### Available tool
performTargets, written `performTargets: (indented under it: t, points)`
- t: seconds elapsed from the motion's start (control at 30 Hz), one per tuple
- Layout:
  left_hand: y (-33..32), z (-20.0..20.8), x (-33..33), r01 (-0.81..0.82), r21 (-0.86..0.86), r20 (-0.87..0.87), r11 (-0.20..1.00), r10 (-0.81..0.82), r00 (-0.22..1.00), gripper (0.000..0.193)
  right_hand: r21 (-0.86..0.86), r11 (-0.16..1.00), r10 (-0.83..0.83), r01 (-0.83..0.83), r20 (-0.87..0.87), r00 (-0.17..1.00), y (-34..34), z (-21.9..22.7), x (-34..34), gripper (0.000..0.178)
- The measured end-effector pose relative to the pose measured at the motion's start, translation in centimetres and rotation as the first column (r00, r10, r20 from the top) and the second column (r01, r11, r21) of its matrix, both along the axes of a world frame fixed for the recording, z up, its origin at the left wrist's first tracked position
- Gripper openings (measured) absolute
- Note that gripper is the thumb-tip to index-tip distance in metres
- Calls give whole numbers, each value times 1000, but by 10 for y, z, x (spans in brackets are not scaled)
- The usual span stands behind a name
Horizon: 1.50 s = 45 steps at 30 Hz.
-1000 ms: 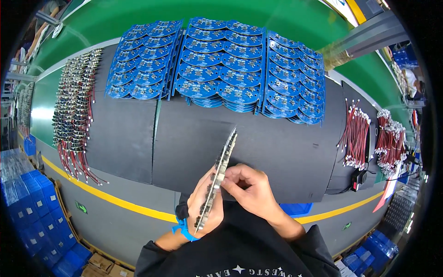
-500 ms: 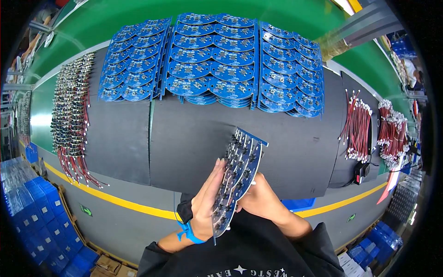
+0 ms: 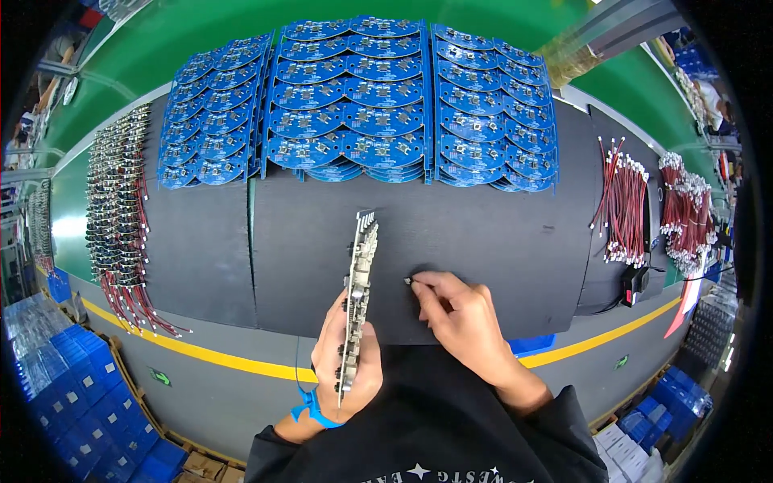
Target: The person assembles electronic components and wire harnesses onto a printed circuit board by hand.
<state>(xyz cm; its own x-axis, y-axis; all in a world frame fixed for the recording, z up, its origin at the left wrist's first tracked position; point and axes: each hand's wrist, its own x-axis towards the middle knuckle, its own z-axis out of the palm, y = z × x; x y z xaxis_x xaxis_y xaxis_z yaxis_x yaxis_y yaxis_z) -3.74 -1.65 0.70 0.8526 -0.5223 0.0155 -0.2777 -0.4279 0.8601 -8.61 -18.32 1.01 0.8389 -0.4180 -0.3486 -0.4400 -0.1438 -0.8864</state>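
Observation:
My left hand (image 3: pixel 348 354), with a blue strap at the wrist, grips a circuit board panel (image 3: pixel 357 298) that stands edge-on above the dark mat. Black parts show on the panel's left side and pale ones on its right. To the right of it, my right hand (image 3: pixel 459 310) pinches a tiny light-coloured piece (image 3: pixel 407 280) between thumb and forefinger, low over the mat; its kind is too small to tell. Beyond both hands lie stacks of blue circuit board panels (image 3: pixel 348 97) with scalloped edges, in three groups side by side.
The black mat (image 3: pixel 483 233) covers the bench. Rows of assembled boards with red wires (image 3: pixel 117 209) lie at the left. Bundles of red wires with white connectors (image 3: pixel 625 209) lie at the right, near a small black device (image 3: pixel 634 283). A metal post (image 3: pixel 604 48) rises at the far right.
The panel has swung from a slanted pose to edge-on and shifted left with my left hand. My right hand has left the panel and now pinches a tiny piece over the mat.

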Motion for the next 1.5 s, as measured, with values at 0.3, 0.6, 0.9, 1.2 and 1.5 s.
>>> performTargets:
  t: [0.3, 0.6, 0.9, 1.2, 1.5]
  points:
    - [6, 4, -2, 33, -178, -179, 984, -65, 982, 51, 228, 964, 67, -134, 282, 957, 21, 10, 15, 10]
    - [2, -7, -1, -10, -196, -101, 981, -10, 995, 43, 484, 872, -3, -79, 166, 986, 30, 8, 17, 15]
    - [-6, 1, -4, -22, -132, -85, 991, 11, 996, 45, 383, 900, 218, -209, 20, 976, 9, 26, 14, 14]
    - [5, -6, -4, -108, -83, -32, 991, 106, 994, 38, -133, 988, 92, -76, 122, 988, 0, 10, 12, 11]
    - [9, 4, 0, 76, -110, -67, 991, -84, 994, 41, 590, 795, 44, -144, 180, 983, 19, 23, 18, 9]
